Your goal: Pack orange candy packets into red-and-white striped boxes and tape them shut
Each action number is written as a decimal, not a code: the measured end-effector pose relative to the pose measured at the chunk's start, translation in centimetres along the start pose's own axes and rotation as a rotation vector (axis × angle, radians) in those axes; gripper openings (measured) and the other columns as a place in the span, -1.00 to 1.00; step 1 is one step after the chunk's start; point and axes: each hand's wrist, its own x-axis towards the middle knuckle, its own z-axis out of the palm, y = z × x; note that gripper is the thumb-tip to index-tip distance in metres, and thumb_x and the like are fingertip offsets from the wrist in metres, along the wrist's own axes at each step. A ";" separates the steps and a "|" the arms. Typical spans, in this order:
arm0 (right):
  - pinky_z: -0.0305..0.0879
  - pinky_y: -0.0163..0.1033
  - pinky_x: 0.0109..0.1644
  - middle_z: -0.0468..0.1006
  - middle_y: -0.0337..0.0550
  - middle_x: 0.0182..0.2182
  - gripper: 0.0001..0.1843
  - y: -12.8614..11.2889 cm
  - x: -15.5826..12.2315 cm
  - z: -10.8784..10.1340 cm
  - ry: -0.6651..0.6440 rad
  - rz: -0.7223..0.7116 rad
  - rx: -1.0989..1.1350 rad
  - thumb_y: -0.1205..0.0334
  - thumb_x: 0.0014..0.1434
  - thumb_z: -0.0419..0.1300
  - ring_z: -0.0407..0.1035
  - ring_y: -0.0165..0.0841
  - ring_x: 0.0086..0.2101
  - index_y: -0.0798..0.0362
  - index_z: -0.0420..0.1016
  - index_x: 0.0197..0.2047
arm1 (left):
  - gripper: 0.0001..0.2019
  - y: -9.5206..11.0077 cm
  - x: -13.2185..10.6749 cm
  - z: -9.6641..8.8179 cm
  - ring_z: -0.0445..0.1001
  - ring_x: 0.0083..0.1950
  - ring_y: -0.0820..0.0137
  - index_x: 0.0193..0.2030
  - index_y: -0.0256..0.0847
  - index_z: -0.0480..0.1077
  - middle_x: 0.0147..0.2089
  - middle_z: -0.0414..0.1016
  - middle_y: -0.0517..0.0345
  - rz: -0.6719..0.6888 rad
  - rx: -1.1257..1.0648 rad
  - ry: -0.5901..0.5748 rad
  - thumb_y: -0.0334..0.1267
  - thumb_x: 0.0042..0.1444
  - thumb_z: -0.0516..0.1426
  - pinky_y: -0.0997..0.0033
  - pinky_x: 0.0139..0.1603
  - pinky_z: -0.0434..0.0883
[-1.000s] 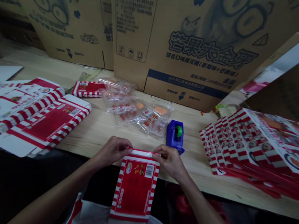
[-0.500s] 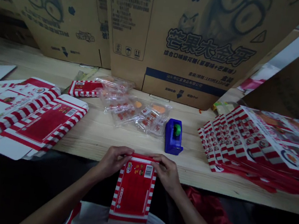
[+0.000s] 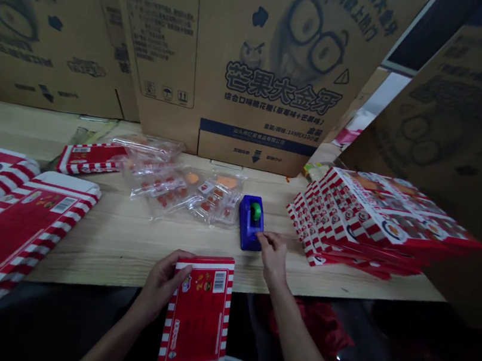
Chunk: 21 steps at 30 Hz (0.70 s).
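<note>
Right fingers [image 3: 267, 240] moved to touch the wooden table's [image 3: 121, 256] dispenser [image 3: 252, 230], closure unclear; left fingers [image 3: 175, 278] clasp a box [image 3: 197, 325].

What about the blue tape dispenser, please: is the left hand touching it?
No, the left hand holds the striped box, apart from the dispenser.

The barcoded paperboard box [image 3: 197, 325] was deep red, edged in red and white stripes. The tape dispenser [image 3: 245, 217] was blue, its tape roll [image 3: 256, 212] green, and the table [image 3: 121, 256] pale beige with wood grain. The stacked boxes [image 3: 349, 215] carried red-and-white stripes, the clear plastic packs [image 3: 208, 200] showed orange and red contents, and the brown carton [image 3: 221, 39] bore dark blue print.
</note>
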 end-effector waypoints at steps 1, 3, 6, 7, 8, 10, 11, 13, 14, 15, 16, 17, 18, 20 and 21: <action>0.24 -0.22 -0.30 0.42 -0.17 -0.49 -0.68 0.1 0.0 0.4 0.018 0.003 0.025 -0.01 -0.06 0.28 0.30 -0.31 -0.41 0.10 0.54 -0.53 | -0.72 0.0 0.0 0.3 0.51 -0.31 0.36 -0.15 -0.19 0.46 -0.25 0.53 0.12 -0.002 0.003 0.017 -0.08 0.06 0.25 0.42 -0.32 0.47; 0.24 -0.21 -0.25 0.42 -0.17 -0.47 -0.69 0.0 -0.4 1.1 0.061 0.002 0.080 -0.01 -0.05 0.27 0.30 -0.31 -0.37 0.10 0.54 -0.53 | -0.70 0.1 0.1 0.4 0.52 -0.32 0.35 -0.16 -0.21 0.45 -0.26 0.54 0.12 0.021 0.026 0.059 -0.06 0.05 0.25 0.41 -0.32 0.48; 0.25 -0.22 -0.20 0.41 -0.13 -0.36 -0.70 -0.7 -1.7 1.3 0.137 -0.011 0.155 0.01 0.01 0.25 0.30 -0.31 -0.28 0.11 0.54 -0.47 | -0.68 0.9 0.7 -0.1 0.54 -0.32 0.35 -0.16 -0.22 0.44 -0.25 0.55 0.13 0.052 0.049 0.109 -0.05 0.03 0.26 0.41 -0.31 0.48; 0.26 -0.22 -0.18 0.40 -0.12 -0.32 -0.71 -0.9 -2.4 1.2 0.155 -0.016 0.176 0.02 0.03 0.25 0.31 -0.30 -0.24 0.10 0.53 -0.46 | -0.68 1.3 1.0 -0.5 0.54 -0.33 0.35 -0.16 -0.22 0.44 -0.25 0.55 0.13 0.061 0.055 0.126 -0.05 0.03 0.26 0.42 -0.32 0.48; 0.26 -0.22 -0.15 0.40 -0.10 -0.28 -0.72 -1.0 -3.0 1.0 0.166 -0.020 0.200 0.03 0.04 0.25 0.31 -0.29 -0.20 0.10 0.53 -0.45 | -0.67 1.9 1.3 -0.8 0.54 -0.33 0.36 -0.15 -0.22 0.44 -0.26 0.55 0.12 0.068 0.058 0.143 -0.06 0.02 0.26 0.42 -0.32 0.48; 0.25 -0.20 -0.08 0.39 -0.09 -0.22 -0.75 -0.8 -4.3 0.5 0.169 -0.017 0.242 0.06 0.03 0.28 0.31 -0.27 -0.13 0.10 0.52 -0.46 | -0.65 3.0 2.1 -1.7 0.54 -0.37 0.36 -0.15 -0.23 0.43 -0.30 0.56 0.13 0.077 0.054 0.165 -0.06 -0.01 0.28 0.43 -0.36 0.47; 0.24 -0.20 -0.06 0.39 -0.08 -0.21 -0.75 -0.5 -4.8 0.4 0.160 -0.008 0.254 0.07 0.02 0.29 0.30 -0.26 -0.11 0.10 0.52 -0.47 | -0.64 3.6 2.5 -2.1 0.53 -0.39 0.37 -0.17 -0.24 0.43 -0.32 0.56 0.14 0.078 0.051 0.167 -0.06 -0.03 0.30 0.44 -0.38 0.47; 0.23 -0.18 -0.04 0.38 -0.08 -0.21 -0.75 0.4 -5.4 0.1 0.138 0.016 0.247 0.07 0.02 0.30 0.30 -0.25 -0.12 0.10 0.52 -0.49 | -0.63 4.7 3.4 -3.0 0.51 -0.44 0.38 -0.20 -0.25 0.43 -0.36 0.55 0.15 0.056 0.048 0.133 -0.07 -0.08 0.33 0.44 -0.41 0.46; 0.23 -0.17 -0.04 0.37 -0.09 -0.22 -0.74 0.9 -5.4 0.0 0.128 0.026 0.231 0.06 0.01 0.30 0.30 -0.25 -0.13 0.10 0.52 -0.50 | -0.63 5.2 3.9 -3.3 0.50 -0.46 0.39 -0.22 -0.26 0.43 -0.39 0.54 0.16 0.034 0.055 0.096 -0.08 -0.10 0.34 0.45 -0.43 0.45; 0.22 -0.17 -0.04 0.37 -0.09 -0.24 -0.73 1.4 -5.4 0.0 0.118 0.033 0.215 0.06 0.01 0.29 0.30 -0.25 -0.14 0.10 0.52 -0.51 | -0.63 5.6 4.3 -3.6 0.49 -0.48 0.40 -0.24 -0.26 0.42 -0.41 0.54 0.17 0.009 0.069 0.046 -0.09 -0.12 0.35 0.45 -0.44 0.44; 0.21 -0.16 -0.02 0.37 -0.10 -0.26 -0.73 1.8 -5.3 -0.1 0.109 0.036 0.201 0.06 0.01 0.29 0.30 -0.25 -0.15 0.10 0.53 -0.52 | -0.63 5.9 4.7 -3.9 0.48 -0.49 0.40 -0.25 -0.26 0.42 -0.43 0.53 0.18 -0.019 0.090 -0.013 -0.09 -0.13 0.35 0.46 -0.45 0.43; 0.20 -0.14 -0.01 0.37 -0.11 -0.27 -0.73 2.2 -5.1 -0.2 0.102 0.038 0.192 0.06 0.00 0.29 0.29 -0.25 -0.15 0.10 0.53 -0.52 | -0.64 6.2 5.0 -4.1 0.47 -0.49 0.40 -0.25 -0.26 0.43 -0.44 0.52 0.19 -0.045 0.116 -0.076 -0.10 -0.13 0.35 0.47 -0.46 0.41; 0.19 -0.14 0.00 0.37 -0.12 -0.29 -0.74 2.5 -5.0 -0.4 0.092 0.040 0.185 0.07 -0.01 0.30 0.29 -0.25 -0.15 0.10 0.53 -0.53 | -0.65 6.4 5.3 -4.2 0.47 -0.49 0.41 -0.26 -0.27 0.43 -0.44 0.52 0.19 -0.064 0.146 -0.134 -0.10 -0.12 0.35 0.48 -0.46 0.40; 0.18 -0.13 0.01 0.38 -0.13 -0.31 -0.74 2.6 -5.0 -0.8 0.060 0.044 0.176 0.06 -0.02 0.30 0.29 -0.24 -0.17 0.09 0.53 -0.53 | -0.68 6.6 5.7 -4.3 0.46 -0.48 0.41 -0.29 -0.27 0.44 -0.43 0.51 0.18 -0.095 0.208 -0.229 -0.10 -0.10 0.33 0.48 -0.45 0.38; 0.19 -0.13 -0.01 0.39 -0.13 -0.32 -0.73 2.5 -5.1 -1.0 0.044 0.047 0.174 0.06 -0.01 0.30 0.29 -0.25 -0.19 0.09 0.53 -0.54 | -0.70 6.6 5.8 -4.2 0.46 -0.48 0.41 -0.29 -0.27 0.44 -0.43 0.51 0.18 -0.106 0.239 -0.272 -0.10 -0.08 0.31 0.49 -0.44 0.37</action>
